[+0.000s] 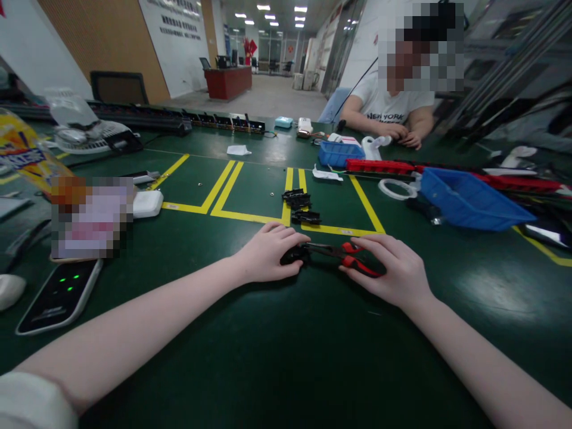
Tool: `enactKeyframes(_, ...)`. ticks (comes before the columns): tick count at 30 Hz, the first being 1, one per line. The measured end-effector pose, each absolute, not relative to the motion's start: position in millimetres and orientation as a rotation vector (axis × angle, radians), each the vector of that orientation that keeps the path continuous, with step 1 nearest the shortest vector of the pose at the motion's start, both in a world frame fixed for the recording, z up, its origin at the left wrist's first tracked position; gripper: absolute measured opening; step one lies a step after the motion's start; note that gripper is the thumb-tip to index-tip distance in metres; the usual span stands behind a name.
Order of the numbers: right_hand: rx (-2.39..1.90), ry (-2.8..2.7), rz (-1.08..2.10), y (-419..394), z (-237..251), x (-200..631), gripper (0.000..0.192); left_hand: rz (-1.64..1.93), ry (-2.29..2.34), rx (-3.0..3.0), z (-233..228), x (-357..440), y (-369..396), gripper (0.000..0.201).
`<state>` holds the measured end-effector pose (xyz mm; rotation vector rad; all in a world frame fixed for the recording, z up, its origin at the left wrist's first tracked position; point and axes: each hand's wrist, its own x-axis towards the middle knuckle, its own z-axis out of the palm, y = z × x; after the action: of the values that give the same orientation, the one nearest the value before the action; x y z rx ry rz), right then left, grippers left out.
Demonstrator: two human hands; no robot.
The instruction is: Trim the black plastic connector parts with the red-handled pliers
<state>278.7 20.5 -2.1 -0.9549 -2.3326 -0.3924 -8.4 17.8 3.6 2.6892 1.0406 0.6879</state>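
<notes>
My left hand (pixel 272 253) is closed around a small black part (pixel 292 255) just above the green table. In my right hand (pixel 393 268) is a pair of pliers (pixel 353 259) with red and black handles. The fingers and thumb wrap the handles, and the jaws point left, reaching the black part at my left fingertips. Whether the jaws grip it I cannot tell. Just beyond my left hand, several similar black parts (pixel 297 198) lie in a loose group, near the yellow tape lines.
Yellow tape (pixel 250 217) marks boxes on the green table (pixel 286 357). Blue bins (pixel 473 199) and a tape roll (pixel 397 189) stand right. At left are a phone-like device (pixel 60 295), a white case (pixel 147 204) and a fan (pixel 84 128). A person (pixel 393 107) sits across the table.
</notes>
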Motion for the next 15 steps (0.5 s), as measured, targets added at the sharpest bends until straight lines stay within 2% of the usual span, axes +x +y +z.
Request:
enactKeyframes(6,-0.999,-2.32,-0.358,18.9,0.4,277.5,0.043,0.653,1.163,2.675,6.2,-9.3,15.8,0.054)
enactKeyframes(15,-1.009,-2.323,-0.307,17.8,-0.3,278.4,0.045,0.6,1.152,2.676,12.2,-11.8,16.1,0.056)
